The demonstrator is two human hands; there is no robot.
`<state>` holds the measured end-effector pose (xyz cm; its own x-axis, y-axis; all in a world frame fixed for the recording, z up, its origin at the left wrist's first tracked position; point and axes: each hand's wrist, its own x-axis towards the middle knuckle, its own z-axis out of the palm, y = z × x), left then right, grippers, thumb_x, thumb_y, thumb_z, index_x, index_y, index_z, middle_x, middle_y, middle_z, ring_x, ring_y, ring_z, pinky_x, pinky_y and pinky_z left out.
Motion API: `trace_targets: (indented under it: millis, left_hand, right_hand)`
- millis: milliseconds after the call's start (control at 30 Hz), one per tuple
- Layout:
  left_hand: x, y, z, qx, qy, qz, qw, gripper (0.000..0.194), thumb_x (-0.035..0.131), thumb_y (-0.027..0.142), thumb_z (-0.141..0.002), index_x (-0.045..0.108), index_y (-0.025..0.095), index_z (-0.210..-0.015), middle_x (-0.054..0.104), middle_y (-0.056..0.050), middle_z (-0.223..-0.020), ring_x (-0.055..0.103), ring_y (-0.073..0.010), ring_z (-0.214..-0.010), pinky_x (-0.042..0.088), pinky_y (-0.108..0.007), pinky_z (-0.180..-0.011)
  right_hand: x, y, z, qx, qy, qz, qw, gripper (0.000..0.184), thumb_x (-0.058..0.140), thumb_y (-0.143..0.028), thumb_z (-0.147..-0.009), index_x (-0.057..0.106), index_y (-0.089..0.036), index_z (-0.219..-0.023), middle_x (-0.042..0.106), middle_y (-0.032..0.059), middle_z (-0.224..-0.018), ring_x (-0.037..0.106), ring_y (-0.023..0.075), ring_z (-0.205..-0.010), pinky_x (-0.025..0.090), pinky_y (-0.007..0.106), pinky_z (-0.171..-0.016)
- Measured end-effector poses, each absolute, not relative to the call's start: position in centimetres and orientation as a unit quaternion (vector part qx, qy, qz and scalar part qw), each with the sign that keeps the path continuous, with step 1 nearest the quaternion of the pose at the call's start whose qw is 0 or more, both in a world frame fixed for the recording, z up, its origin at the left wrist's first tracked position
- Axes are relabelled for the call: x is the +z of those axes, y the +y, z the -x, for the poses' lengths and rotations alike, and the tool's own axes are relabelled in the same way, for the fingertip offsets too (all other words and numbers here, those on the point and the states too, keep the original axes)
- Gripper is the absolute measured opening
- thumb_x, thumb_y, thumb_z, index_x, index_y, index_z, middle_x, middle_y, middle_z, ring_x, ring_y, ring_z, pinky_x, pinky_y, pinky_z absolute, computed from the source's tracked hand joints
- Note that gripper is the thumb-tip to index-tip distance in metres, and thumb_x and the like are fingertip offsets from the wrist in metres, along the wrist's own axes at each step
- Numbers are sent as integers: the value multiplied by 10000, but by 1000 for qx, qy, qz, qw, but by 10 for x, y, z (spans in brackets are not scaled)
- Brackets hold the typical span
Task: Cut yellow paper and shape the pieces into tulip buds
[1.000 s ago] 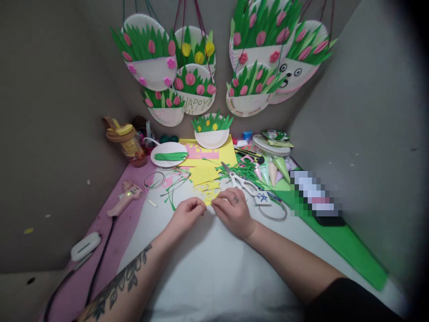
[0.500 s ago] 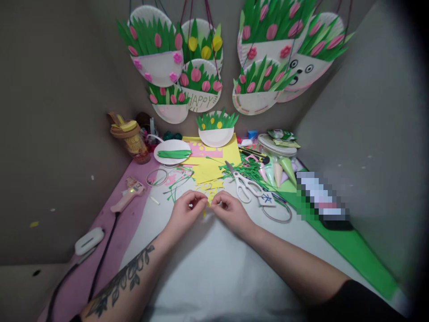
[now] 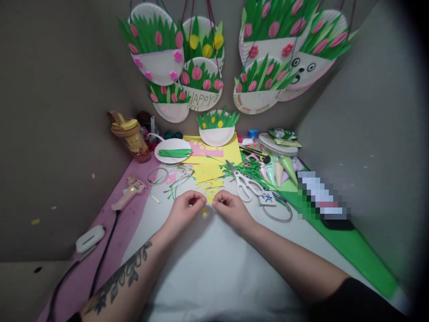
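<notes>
My left hand (image 3: 188, 205) and my right hand (image 3: 232, 208) hover close together over the white table covering, fingertips pinched and a small gap between them. Whatever the fingers hold is too small or hidden to make out. Just below the left fingertips shows a tiny yellow paper piece (image 3: 204, 214); I cannot tell whether it is held or lies on the table. Yellow paper scraps (image 3: 210, 193) with cut-outs lie right behind the hands, in front of a yellow sheet (image 3: 206, 172). White-handled scissors (image 3: 246, 183) rest open beyond my right hand.
To the left lie a pink glue gun (image 3: 129, 193) with its cord and a white case (image 3: 90, 239). A paper plate (image 3: 164, 146) holds green strips. Green clippings (image 3: 250, 170) and a phone (image 3: 325, 201) are at right. Paper-plate flower baskets (image 3: 216, 136) line the back wall.
My hands have drawn slightly apart, so the gap between the fingertips is wider. The camera view has shifted a little. Things on the table stay in place.
</notes>
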<state>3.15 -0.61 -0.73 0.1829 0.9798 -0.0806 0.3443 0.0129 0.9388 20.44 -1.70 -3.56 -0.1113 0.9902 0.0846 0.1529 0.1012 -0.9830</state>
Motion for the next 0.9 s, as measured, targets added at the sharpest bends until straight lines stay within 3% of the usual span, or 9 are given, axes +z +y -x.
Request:
trace_targets:
  millis: [267,433,567,900]
  left_hand:
    - [-4,-7,-32,332,540,-630,448,237,553,381,-749,609,156,-701,597,-3,-674,513,-126,-631,394,-223,-582]
    - [0,4,-12,307,564,-635,429,247,541,384,-745,599,156,-672,571,9,-628,499,-124,-597,362,-220,-542]
    - [-13,10,-5,224,576,-676,402,250,532,374,-729,627,153,-660,597,0,-620,521,-149,-614,368,-238,-554]
    - [-28,11,-9,146,588,-721,336,252,487,317,-755,687,167,-723,677,-26,-682,570,-170,-643,375,-253,-571]
  right_hand:
    - [-36,-20,-202,420,-633,478,441,89,580,-194,-760,576,-194,-671,574,-12,-707,541,139,-691,427,254,-621]
    - [-46,-22,-206,237,-772,439,394,168,549,-131,-822,688,-219,-855,631,60,-902,547,206,-908,466,372,-825]
    - [-53,-24,-207,121,-852,417,293,320,548,-82,-795,712,-244,-1017,615,114,-1076,493,269,-1010,467,444,-851]
    - [-52,-25,-207,90,-872,433,208,444,547,-54,-762,684,-279,-1120,600,126,-1179,464,313,-1070,436,487,-862]
